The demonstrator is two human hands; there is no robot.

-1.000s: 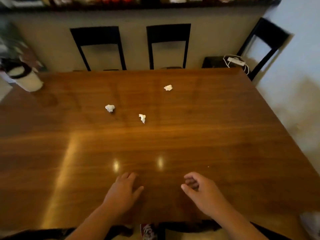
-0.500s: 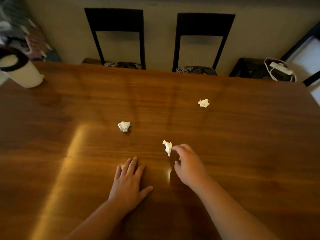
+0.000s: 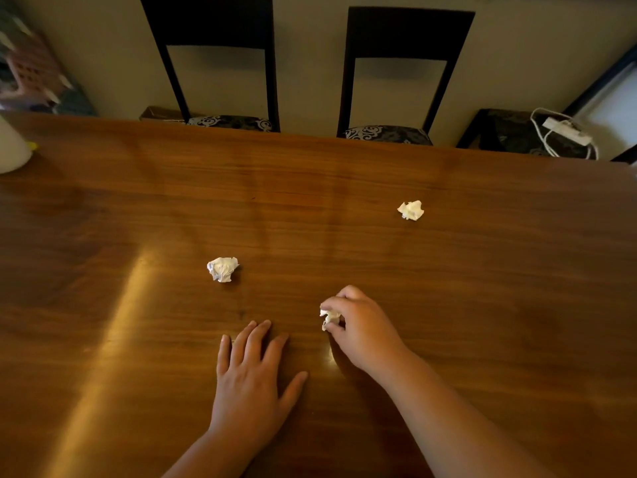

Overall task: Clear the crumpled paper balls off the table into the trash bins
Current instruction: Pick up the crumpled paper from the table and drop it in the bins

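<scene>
Crumpled paper ball (image 3: 330, 318) pinched in right hand (image 3: 366, 331) over glossy wooden table (image 3: 482, 305).

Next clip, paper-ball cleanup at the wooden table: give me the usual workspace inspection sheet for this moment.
Surface: glossy wooden table, glare streak on the left part.
Job's things: near paper ball pinched in right hand; middle paper ball and far paper ball lie loose on the table. Trash bins: nothing seen.
Clutter: white container at the far left edge, cut off by the frame.
Grippers: left hand flat on the table, empty; right hand closed on the near ball.
Cables: white power strip with coiled cord on a chair seat.
Surroundings: two dark chairs behind the table, plain wall.
</scene>
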